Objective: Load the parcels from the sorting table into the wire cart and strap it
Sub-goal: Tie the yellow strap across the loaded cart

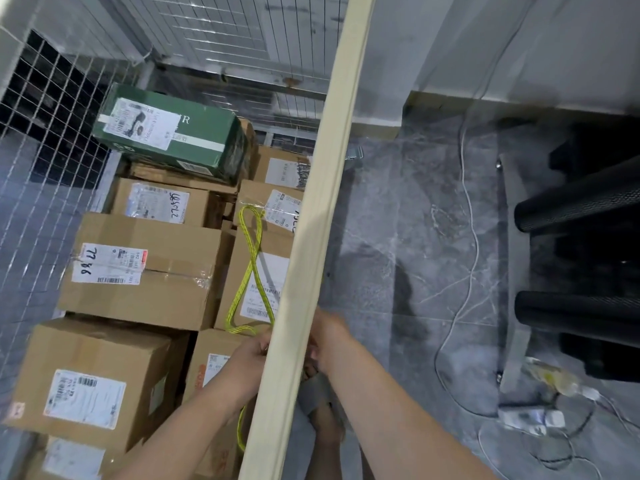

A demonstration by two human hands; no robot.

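Head view: against the cart's edge post (311, 237), left hand (247, 356) fingers (264, 341) grasp yellow strap (251, 265); right hand (330, 341) state, cannot tell.

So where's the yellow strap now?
Head view, centre-left: the yellow strap lies looped over cardboard parcels in the wire cart, just left of the cream post, running into the left hand.

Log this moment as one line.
phase: strapping | cart: boxes loaded | strap: on boxes, reaching post | left hand: grips strap | right hand: at post, grip hidden
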